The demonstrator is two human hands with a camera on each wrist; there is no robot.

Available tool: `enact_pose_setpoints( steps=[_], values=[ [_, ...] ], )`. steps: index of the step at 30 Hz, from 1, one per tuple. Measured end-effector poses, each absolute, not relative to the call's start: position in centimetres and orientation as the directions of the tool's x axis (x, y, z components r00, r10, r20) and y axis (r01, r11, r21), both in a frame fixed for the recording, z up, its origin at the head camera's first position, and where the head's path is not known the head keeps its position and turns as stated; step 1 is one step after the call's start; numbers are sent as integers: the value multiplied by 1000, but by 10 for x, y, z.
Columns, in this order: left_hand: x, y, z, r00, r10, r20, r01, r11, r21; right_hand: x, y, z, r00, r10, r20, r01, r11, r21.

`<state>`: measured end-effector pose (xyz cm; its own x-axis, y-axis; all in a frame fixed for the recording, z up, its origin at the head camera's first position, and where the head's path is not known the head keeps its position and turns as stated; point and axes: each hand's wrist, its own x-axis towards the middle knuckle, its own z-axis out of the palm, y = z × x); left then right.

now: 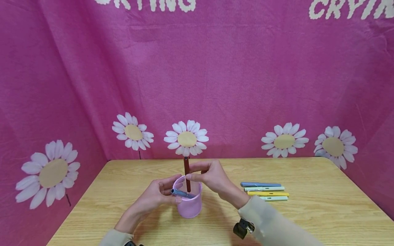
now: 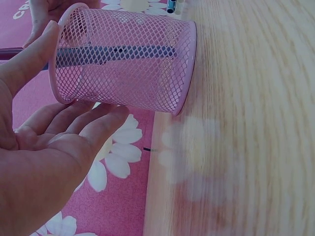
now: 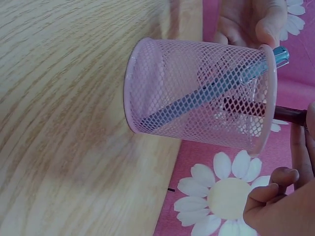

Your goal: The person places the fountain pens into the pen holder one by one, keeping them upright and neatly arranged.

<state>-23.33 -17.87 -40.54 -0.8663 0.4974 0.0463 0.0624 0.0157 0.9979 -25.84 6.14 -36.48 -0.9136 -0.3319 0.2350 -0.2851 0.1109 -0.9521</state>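
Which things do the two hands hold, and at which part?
The right hand pinches the dark red pen near its upper end. The left hand touches the pink mesh cup at its rim.

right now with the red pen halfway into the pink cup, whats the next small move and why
Probably lower the red pen and let go. The right hand pinches it upright with its lower end already inside the pink mesh cup, beside the blue pen leaning there. The left hand is at the cup's side, and four more pens lie on the table.
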Motion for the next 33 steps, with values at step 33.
enact_pose_setpoints(
  steps=[33],
  values=[
    [-235, -179, -406, -859, 507, 77, 92, 5, 996, -264, 53, -379, -908, -340, 244, -309, 153, -939]
  ],
)
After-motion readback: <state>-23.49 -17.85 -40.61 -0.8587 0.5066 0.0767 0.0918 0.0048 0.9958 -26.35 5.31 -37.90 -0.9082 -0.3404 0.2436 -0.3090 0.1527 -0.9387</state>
